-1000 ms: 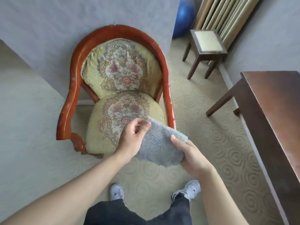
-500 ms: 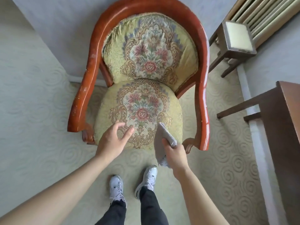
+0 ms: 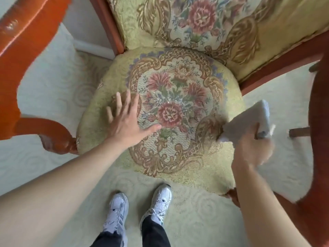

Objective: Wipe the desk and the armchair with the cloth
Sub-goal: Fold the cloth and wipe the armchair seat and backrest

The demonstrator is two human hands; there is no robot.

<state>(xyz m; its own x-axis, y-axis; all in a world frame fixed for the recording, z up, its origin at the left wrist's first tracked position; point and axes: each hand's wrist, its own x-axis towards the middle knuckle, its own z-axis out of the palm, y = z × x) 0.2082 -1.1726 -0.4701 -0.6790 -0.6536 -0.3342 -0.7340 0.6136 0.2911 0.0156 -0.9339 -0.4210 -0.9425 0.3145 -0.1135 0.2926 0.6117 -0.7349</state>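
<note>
The armchair fills the head view: a yellow floral seat cushion (image 3: 178, 107), a matching backrest and red-brown wooden arms on both sides. My left hand (image 3: 127, 120) lies flat on the left part of the seat, fingers spread, holding nothing. My right hand (image 3: 251, 148) is blurred at the seat's right edge and grips the grey cloth (image 3: 249, 120), which is folded and touches the cushion's right side next to the right armrest (image 3: 318, 122). The desk is out of view.
The left armrest (image 3: 10, 82) curves down beside the seat. Pale patterned carpet (image 3: 195, 214) surrounds the chair. My two white sneakers (image 3: 140, 207) stand just in front of the seat. A dark wooden leg (image 3: 299, 131) shows past the right armrest.
The view has closed in on the seat. My left hand let go of the cloth and now rests flat on the cushion. My right hand carried the cloth to the seat's right side.
</note>
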